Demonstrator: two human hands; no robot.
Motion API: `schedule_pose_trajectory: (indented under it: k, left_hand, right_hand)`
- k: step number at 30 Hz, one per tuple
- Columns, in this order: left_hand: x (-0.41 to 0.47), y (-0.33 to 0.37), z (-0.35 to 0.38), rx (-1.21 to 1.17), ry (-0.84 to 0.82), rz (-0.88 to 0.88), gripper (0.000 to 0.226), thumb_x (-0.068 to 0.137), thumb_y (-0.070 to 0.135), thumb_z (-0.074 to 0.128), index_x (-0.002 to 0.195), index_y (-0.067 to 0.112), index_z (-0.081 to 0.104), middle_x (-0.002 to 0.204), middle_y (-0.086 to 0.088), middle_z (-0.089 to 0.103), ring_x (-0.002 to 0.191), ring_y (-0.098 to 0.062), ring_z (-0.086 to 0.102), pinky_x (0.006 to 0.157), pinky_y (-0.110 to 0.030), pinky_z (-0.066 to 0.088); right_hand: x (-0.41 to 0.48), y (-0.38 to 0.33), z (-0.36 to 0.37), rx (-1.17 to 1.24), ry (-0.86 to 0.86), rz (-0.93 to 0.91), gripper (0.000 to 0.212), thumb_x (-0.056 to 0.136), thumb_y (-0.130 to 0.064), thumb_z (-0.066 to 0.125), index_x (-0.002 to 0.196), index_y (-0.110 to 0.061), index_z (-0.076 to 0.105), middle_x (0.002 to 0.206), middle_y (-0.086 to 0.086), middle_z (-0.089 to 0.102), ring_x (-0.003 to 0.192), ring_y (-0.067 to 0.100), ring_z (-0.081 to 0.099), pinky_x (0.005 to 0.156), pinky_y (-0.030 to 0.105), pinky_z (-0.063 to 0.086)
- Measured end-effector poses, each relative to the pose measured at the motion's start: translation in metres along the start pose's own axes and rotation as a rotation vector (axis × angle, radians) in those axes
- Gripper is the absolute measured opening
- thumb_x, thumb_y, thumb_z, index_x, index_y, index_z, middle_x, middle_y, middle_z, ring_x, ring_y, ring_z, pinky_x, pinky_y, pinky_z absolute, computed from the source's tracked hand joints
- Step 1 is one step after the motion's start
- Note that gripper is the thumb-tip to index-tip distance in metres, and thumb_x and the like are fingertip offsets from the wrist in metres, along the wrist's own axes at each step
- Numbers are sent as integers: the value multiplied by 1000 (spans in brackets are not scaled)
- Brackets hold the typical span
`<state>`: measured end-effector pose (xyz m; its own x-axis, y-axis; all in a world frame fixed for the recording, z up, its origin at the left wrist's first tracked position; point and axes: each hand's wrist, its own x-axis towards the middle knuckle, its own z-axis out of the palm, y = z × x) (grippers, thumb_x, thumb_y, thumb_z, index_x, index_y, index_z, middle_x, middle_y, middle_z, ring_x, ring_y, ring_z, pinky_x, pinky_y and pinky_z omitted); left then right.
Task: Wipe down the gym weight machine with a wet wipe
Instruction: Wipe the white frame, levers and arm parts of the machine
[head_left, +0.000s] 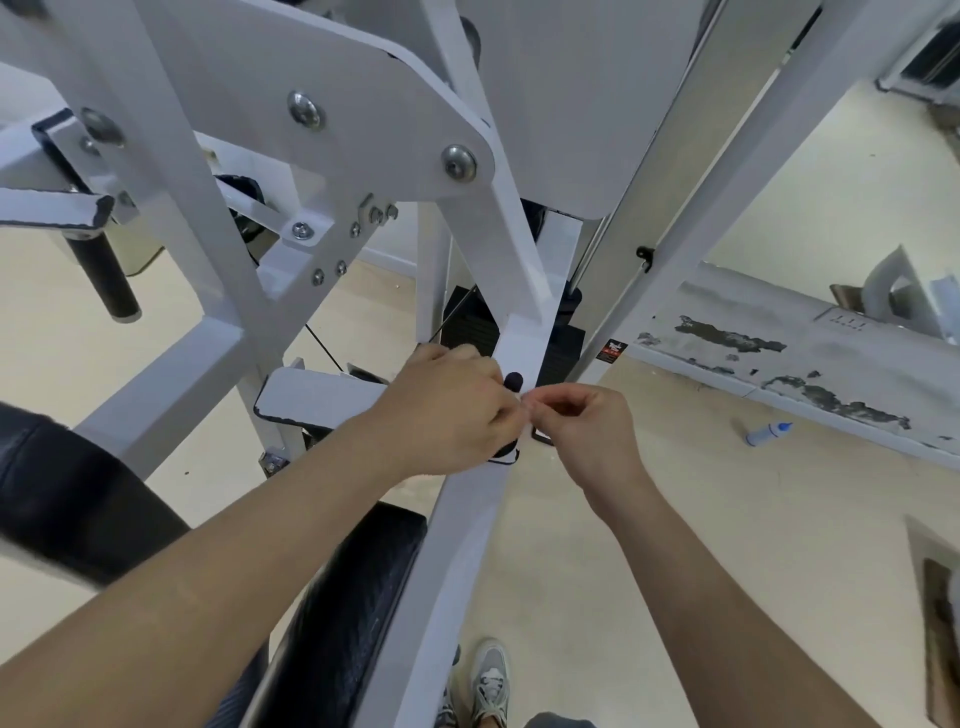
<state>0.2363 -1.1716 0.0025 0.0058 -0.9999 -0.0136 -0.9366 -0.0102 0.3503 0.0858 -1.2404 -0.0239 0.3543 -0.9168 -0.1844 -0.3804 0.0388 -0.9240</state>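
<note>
The white weight machine (332, 119) fills the view, and its sloping frame bar (519, 358) runs down between my hands. My left hand (447, 410) is curled round a small dark object (513, 381), whose ends show above and below the fingers. My right hand (587, 431) pinches with thumb and fingertips where the two hands meet, right at that object. What it pinches is too small and pale to make out against the white bar. Both hands hover just over the bar.
A black seat pad (337, 597) lies low left and a black weight stack (470, 327) stands behind the bar. A black handle grip (106, 280) sticks out at left. A white beam with peeling paint (779, 353) crosses the right. A small white-and-blue bottle (769, 432) lies on the floor. My shoes (488, 686) show below.
</note>
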Motion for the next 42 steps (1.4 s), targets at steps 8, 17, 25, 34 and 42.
schedule_pose_trajectory:
  k: [8, 17, 25, 34, 42]
  left_hand:
    - [-20, -18, 8, -216, 37, -92, 49, 89, 40, 28, 110, 26, 70, 98, 9, 65, 102, -13, 54, 86, -33, 47]
    - [-11, -20, 2, -181, -83, -76, 45, 97, 42, 31, 117, 28, 69, 106, 8, 55, 103, -14, 45, 90, -32, 42]
    - [0, -21, 3, -216, -150, -144, 31, 100, 29, 39, 121, 32, 61, 98, 8, 49, 100, -15, 40, 91, -39, 42]
    - [-13, 9, 3, -48, -52, -213, 59, 87, 55, 13, 104, 37, 67, 108, 20, 54, 104, -5, 39, 94, -27, 30]
    - [-4, 11, -2, -450, 64, -574, 37, 92, 59, 43, 102, 38, 71, 97, 25, 65, 94, 3, 58, 83, -24, 46]
  right_hand:
    - [41, -10, 5, -163, 71, -78, 12, 85, -6, 71, 78, -16, 71, 71, -9, 64, 68, 8, 57, 71, 30, 51]
    - [22, -5, 0, -318, -169, -196, 31, 92, -2, 56, 108, -19, 76, 102, -2, 58, 89, 7, 54, 78, 16, 40]
    - [20, 4, -12, -297, -222, -323, 21, 90, -18, 70, 99, -36, 75, 83, -7, 60, 71, 2, 54, 65, 12, 38]
    - [85, -12, 11, -576, -304, -704, 25, 77, -6, 62, 90, -17, 80, 82, -2, 62, 87, 24, 52, 74, 28, 37]
    - [77, 30, -21, -425, -323, -842, 25, 78, -5, 65, 98, -13, 77, 82, -1, 61, 81, 15, 47, 72, 17, 36]
